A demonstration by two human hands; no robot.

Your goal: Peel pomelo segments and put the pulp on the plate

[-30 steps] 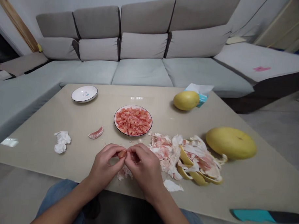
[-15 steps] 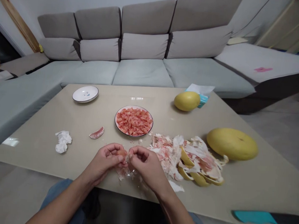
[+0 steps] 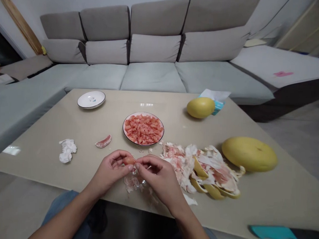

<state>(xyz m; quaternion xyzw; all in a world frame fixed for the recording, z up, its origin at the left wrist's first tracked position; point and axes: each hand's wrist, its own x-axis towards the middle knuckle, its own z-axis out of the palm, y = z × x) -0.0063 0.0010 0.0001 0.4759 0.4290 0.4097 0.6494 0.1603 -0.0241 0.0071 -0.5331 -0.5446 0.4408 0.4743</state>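
Note:
Between the thumb and fingers of my left hand (image 3: pixel 116 166) is a small piece of pink-orange pomelo flesh (image 3: pixel 128 161). My right hand (image 3: pixel 156 175) is pinched closed at the right tip of that piece; whether it grips the flesh or a shred of membrane is too small to tell. Below my fingers, scraps of pale membrane (image 3: pixel 131 184) lie on the table. Just beyond my hands stands a dark-rimmed plate (image 3: pixel 123 129) heaped with pomelo pieces (image 3: pixel 143 128). An unpeeled pomelo segment (image 3: pixel 103 141) rests to the left of the plate.
Peel and membrane (image 3: pixel 199 169) are piled to my right. Two whole yellow pomelos, a large one (image 3: pixel 249 154) and a smaller one (image 3: pixel 200 107), sit farther right, near a tissue pack (image 3: pixel 218 106). A teal-bladed knife (image 3: pixel 273 232), crumpled tissue (image 3: pixel 67 151) and white plate (image 3: pixel 91 100) lie around the table.
The whitish membrane scrap at my right fingertips no longer shows there. More of the flesh in my left fingers is exposed, and my right fingers now pinch at its tip.

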